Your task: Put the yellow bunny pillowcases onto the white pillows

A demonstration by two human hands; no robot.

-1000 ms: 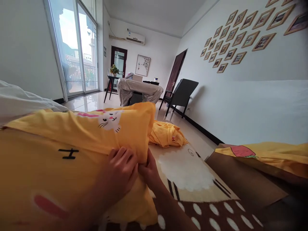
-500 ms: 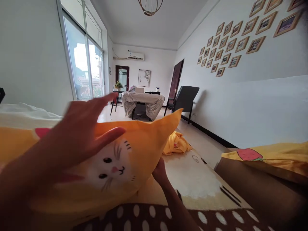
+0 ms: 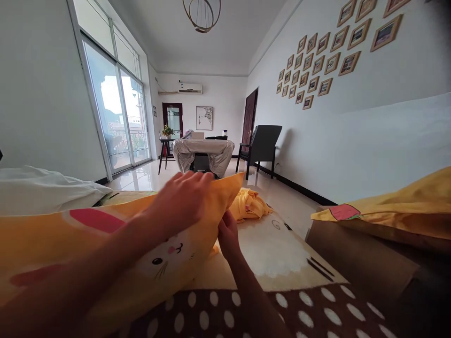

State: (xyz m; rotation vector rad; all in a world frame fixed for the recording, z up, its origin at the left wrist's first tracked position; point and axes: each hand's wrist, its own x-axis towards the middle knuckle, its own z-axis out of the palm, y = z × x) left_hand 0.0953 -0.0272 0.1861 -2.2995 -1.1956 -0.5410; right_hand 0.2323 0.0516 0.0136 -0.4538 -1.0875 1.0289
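At your far left, sheer white fabric [image 3: 45,190] lies bunched beyond the yellow pillow [image 3: 148,284]. The pillow spans the near left of your view, over the rug [image 3: 282,256], its long axis running across from the left edge of the picture to a pointed corner a little right of centre. That corner tips upward and away from you. The printed rabbit [image 3: 167,256] lies along the same axis, its pink ears toward the left and its face toward the corner end.

Your left hand [image 3: 185,195] reaches across the pillow onto the upper edge, fingers together and bent over it; their tips are hidden, so you cannot tell whether they pinch the cloth. Just right and lower, your right hand [image 3: 229,232] has thumb and fingers closed on the pillow's right-hand side, below the corner.

Beyond that hand, a crumpled yellow cloth [image 3: 250,204] sits on the rug, well short of the dark chair [image 3: 264,145] in the background. At your far right stands a brown cardboard box [image 3: 359,263], with yellow fabric [image 3: 405,211] showing a red patch draped over its top.
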